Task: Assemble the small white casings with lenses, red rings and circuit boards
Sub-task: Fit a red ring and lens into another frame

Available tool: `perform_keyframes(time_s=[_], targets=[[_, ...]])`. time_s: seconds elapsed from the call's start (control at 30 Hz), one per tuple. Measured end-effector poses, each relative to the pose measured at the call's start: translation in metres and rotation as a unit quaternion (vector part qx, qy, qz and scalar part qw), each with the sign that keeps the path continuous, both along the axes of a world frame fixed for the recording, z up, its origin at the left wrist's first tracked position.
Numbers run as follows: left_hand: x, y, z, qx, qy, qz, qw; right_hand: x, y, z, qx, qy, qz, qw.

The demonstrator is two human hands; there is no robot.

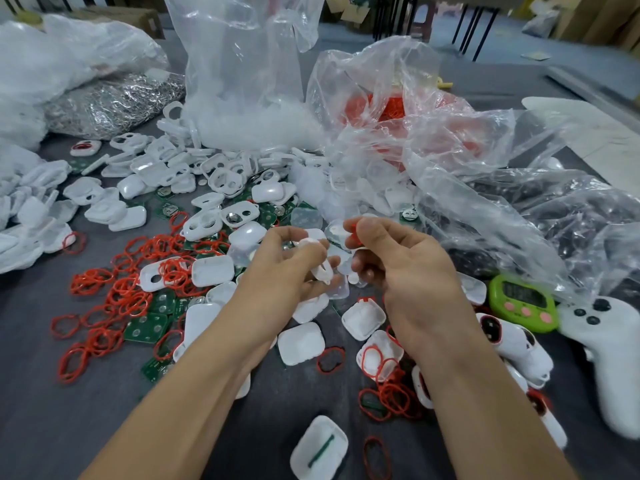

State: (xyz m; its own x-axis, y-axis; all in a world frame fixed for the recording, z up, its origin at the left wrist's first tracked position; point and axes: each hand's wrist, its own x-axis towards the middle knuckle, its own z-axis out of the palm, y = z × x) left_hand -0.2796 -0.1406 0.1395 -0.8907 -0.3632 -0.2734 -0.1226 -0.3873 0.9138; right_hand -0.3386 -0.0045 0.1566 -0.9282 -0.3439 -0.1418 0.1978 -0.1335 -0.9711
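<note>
My left fingers (287,233) curl round a white casing (321,271); my right fingers (372,228) pinch a red ring (351,226). Best seat it evenly, untwisted.

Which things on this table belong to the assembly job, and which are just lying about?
Job: small white plastic casings, one gripped by the left hand; thin red rubber rings, one pinched by the right hand; green circuit boards; clear plastic lenses.
Lying about: lime-green digital timer; white plastic game controller.
</note>
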Motion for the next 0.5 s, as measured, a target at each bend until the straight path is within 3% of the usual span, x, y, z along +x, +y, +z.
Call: perform_keyframes(time_s=[0.17, 0.27, 0.4, 0.5], targets=[[0.001, -0.001, 0.004, -0.053, -0.015, 0.002, 0.998, -0.003, 0.004, -0.002, -0.013, -0.023, 0.012, 1.000], [0.003, -0.008, 0.007, 0.037, 0.033, -0.033, 0.998, -0.002, 0.004, -0.001, -0.014, -0.001, 0.022, 1.000], [0.004, -0.016, 0.007, 0.187, 0.097, -0.109, 0.971, 0.005, -0.001, 0.001, -0.031, 0.049, -0.005, 0.998], [0.004, -0.015, 0.004, 0.211, 0.095, -0.125, 0.965, 0.008, -0.003, -0.001, -0.033, 0.087, -0.061, 0.994]])
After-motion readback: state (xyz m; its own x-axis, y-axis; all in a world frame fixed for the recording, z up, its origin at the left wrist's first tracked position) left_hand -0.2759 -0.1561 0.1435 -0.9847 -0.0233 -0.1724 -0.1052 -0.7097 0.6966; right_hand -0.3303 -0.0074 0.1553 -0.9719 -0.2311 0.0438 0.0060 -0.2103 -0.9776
